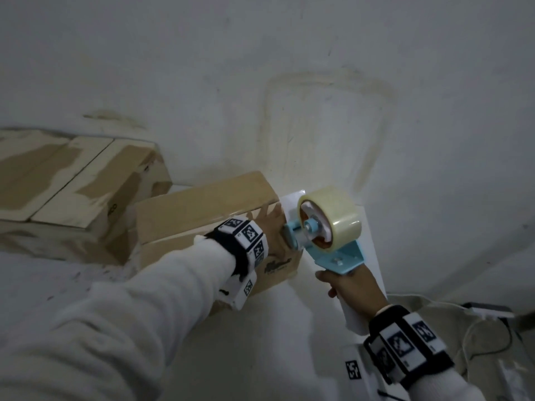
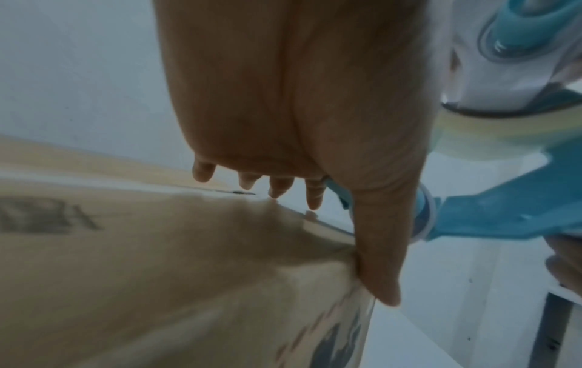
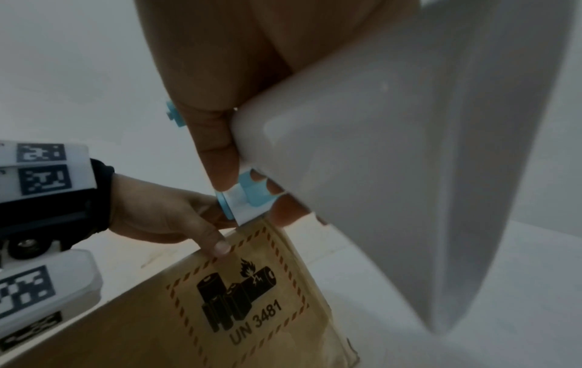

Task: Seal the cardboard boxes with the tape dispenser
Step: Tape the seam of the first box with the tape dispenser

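Observation:
A small brown cardboard box (image 1: 208, 215) lies in the middle of the head view, with a battery warning label (image 3: 239, 298) on its near side. My left hand (image 1: 272, 227) rests on its right end, fingers (image 2: 277, 186) flat over the top and thumb (image 3: 217, 244) pressed on the labelled side. Just right of that end is a light blue tape dispenser (image 1: 333, 250) with a roll of clear tape (image 1: 333, 215). Its front touches the box end beside my left hand. My right hand (image 1: 347, 287) grips the dispenser's white handle (image 3: 378, 174).
A larger, scuffed cardboard box (image 1: 72, 180) stands at the left, close behind the small one. A white wall rises behind both. A white board (image 1: 373, 256) lies under the dispenser. A cloth bag with a cable (image 1: 477, 328) sits at the lower right.

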